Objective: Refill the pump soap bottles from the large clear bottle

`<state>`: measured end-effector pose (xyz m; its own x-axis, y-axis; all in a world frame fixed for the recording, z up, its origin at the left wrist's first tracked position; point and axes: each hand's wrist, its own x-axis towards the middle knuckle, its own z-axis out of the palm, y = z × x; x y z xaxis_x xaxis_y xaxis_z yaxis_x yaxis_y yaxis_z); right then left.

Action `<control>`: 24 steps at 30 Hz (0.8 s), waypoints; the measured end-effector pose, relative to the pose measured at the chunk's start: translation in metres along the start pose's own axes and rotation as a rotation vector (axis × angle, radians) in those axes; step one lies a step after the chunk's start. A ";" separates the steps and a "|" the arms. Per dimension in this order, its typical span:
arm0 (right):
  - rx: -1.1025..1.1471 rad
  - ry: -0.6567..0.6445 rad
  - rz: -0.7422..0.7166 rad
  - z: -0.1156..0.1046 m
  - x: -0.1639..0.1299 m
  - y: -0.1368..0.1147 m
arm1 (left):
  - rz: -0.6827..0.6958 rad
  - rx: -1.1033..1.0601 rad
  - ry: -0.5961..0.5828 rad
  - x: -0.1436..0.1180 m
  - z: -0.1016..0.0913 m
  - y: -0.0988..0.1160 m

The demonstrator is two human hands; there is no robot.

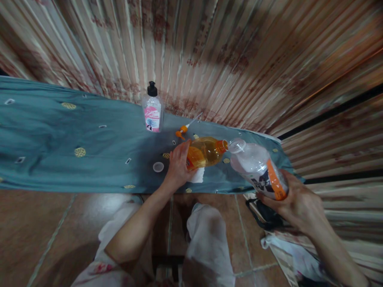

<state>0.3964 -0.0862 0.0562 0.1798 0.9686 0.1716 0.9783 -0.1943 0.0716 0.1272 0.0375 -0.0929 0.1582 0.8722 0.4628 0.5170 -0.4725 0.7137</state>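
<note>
The left hand point(178, 164) has its fingers round an amber bottle point(208, 151); the right hand point(299, 201) grasps a clear bottle point(253, 163), mouths almost meeting between them. An orange pump point(183, 129) lies beyond the left fingers.

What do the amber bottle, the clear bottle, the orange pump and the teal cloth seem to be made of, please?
Amber bottle: probably glossy plastic, see-through with bright highlights; glass isn't ruled out. Clear bottle: likely shiny plastic, given its transparent, reflective wall. Pump: probably smooth plastic, by its even orange colour. Cloth: smooth fabric, by its soft folds; fibre unclear.
</note>
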 end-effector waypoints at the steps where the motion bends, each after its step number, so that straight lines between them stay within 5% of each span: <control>1: -0.003 -0.003 -0.003 0.000 0.000 0.000 | 0.002 -0.001 0.001 0.000 0.000 0.000; 24: -0.058 0.068 -0.071 0.001 -0.002 0.006 | -0.001 -0.011 -0.005 0.000 0.000 -0.001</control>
<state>0.4021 -0.0888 0.0553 0.1009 0.9678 0.2306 0.9805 -0.1361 0.1421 0.1269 0.0378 -0.0933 0.1617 0.8732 0.4597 0.5075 -0.4731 0.7202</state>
